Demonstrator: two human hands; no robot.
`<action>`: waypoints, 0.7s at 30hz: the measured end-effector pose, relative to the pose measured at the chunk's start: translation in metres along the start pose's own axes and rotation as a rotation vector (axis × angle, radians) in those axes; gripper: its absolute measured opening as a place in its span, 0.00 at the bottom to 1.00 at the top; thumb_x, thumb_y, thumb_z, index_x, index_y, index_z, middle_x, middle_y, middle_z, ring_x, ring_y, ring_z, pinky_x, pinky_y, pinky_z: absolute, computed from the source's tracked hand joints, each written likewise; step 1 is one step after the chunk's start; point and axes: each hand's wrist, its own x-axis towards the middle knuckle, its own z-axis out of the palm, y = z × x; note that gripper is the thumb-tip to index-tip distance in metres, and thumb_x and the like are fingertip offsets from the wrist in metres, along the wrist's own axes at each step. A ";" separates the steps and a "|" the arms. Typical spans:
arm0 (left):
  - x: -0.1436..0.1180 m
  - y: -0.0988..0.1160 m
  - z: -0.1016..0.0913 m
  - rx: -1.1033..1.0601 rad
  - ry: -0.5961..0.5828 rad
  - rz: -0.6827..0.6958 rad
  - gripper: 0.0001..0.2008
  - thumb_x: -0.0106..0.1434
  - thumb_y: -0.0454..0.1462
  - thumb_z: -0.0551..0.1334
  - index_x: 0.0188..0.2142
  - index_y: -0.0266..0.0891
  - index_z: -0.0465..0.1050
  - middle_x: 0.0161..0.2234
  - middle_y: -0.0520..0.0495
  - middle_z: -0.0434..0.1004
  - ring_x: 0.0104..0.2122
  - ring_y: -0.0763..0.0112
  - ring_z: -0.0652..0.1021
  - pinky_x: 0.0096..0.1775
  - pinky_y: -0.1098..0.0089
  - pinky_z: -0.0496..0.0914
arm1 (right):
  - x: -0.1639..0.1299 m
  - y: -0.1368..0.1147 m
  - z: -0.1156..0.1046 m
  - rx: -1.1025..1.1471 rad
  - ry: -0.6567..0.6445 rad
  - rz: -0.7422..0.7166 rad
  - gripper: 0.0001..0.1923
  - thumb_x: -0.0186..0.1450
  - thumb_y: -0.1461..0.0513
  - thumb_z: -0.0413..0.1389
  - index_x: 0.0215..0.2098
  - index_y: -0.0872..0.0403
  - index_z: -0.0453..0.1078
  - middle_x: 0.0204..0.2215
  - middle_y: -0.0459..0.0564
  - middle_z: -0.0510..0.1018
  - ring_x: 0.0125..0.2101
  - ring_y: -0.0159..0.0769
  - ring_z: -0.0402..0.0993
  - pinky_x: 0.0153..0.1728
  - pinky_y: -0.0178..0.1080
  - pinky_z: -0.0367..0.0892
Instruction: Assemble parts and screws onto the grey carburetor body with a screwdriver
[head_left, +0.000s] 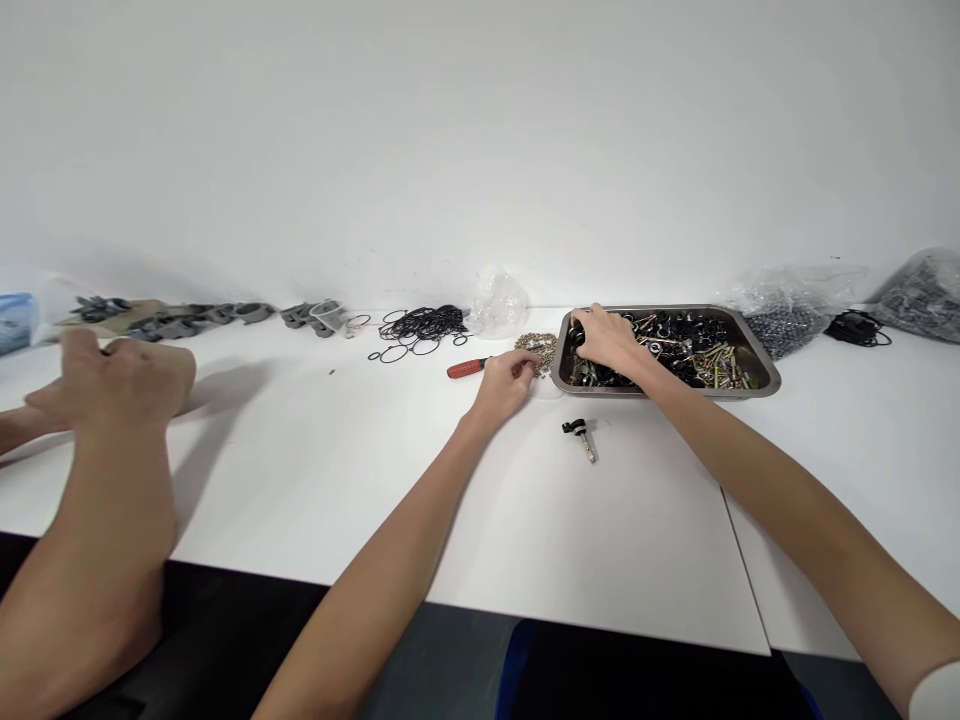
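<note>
My right hand (606, 338) reaches into the left end of a grey metal tray (763, 380) filled with black and brass small parts, its fingers curled around a black part (578, 332). My left hand (510, 376) rests on the white table just left of the tray, fingertips pinched at a small pile of brass pieces (537, 347); what it holds is too small to tell. A black-and-metal assembled part (580, 433) lies on the table in front of the tray.
A red-handled tool (466, 369) lies left of my left hand. Black rubber rings (420, 328), a clear bag (496, 300) and grey parts (247, 314) sit along the wall. Bags of dark parts (795, 310) stand at right. Another person's hands (120, 375) work at far left.
</note>
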 end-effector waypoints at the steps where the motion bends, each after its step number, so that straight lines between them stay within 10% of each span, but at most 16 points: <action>1: 0.000 0.000 0.000 0.000 0.002 -0.001 0.12 0.60 0.32 0.57 0.35 0.38 0.81 0.30 0.47 0.83 0.28 0.67 0.77 0.35 0.67 0.73 | 0.000 0.002 -0.001 -0.003 0.006 -0.001 0.31 0.62 0.64 0.59 0.64 0.50 0.67 0.56 0.62 0.74 0.46 0.55 0.78 0.38 0.47 0.70; 21: -0.001 0.000 0.000 -0.024 0.001 -0.043 0.13 0.58 0.32 0.57 0.35 0.36 0.82 0.29 0.45 0.82 0.27 0.68 0.76 0.32 0.68 0.69 | 0.008 0.054 -0.020 0.325 0.052 0.009 0.33 0.53 0.64 0.58 0.59 0.56 0.73 0.47 0.62 0.80 0.37 0.46 0.73 0.33 0.45 0.63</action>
